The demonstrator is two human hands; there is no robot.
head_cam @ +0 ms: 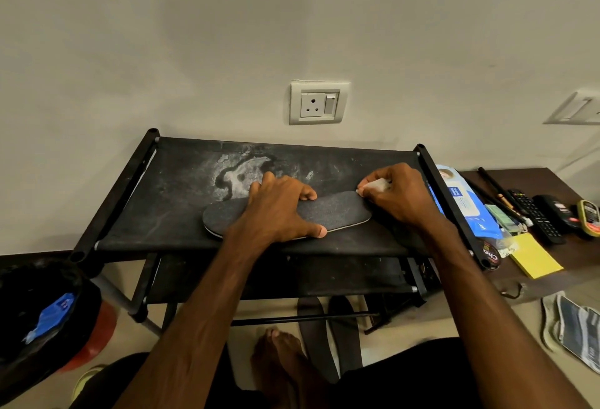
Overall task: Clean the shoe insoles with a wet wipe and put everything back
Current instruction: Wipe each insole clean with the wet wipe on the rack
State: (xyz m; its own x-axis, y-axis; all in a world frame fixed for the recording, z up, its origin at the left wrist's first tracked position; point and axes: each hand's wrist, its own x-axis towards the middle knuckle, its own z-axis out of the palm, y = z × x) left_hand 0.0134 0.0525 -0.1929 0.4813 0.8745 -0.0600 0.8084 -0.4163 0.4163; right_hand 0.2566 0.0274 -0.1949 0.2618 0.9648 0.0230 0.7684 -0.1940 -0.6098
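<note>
A dark grey insole (337, 210) lies flat on the top fabric shelf of a black shoe rack (181, 213). My left hand (281, 210) presses down on the insole's middle, fingers spread over it and thumb at its near edge. At the insole's right end my right hand (394, 195) grips a crumpled white wet wipe (376, 185) and holds it against the insole's tip. A blue pack of wet wipes (467, 204) lies just right of the rack. Two more dark insoles (328, 327) rest on the floor under the rack.
A black bin with a blue wrapper inside (48, 308) stands at the lower left. A brown shelf at the right holds a remote (535, 217), a yellow pad (535, 259) and small items. Wall sockets (318, 103) are behind. My foot (282, 353) is below the rack.
</note>
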